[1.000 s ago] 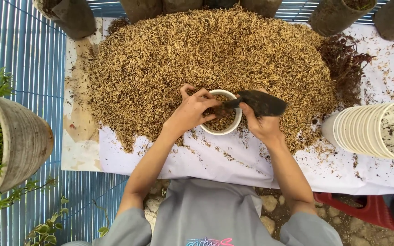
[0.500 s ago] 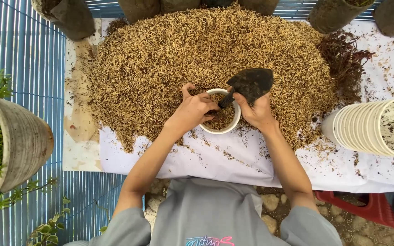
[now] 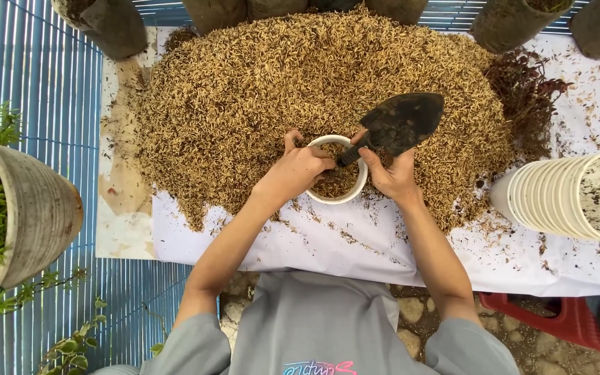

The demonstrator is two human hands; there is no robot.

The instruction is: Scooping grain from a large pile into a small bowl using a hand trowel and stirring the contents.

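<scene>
Left hand grips the cup, right hand clamps the trowel; filling step, next scoop needs more husk

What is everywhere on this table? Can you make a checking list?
Surface: white sheet, speckled with bits, on blue slats.
Job's things: white cup partly filled with husks; black trowel; big husk pile.
Clutter: stacked white cups lying sideways; dark dried roots.
Hands: left hand grips the cup rim; right hand holds the trowel.
Cables: nothing seen.
Surroundings: tilted potted plant, dark pots, red stool.
</scene>
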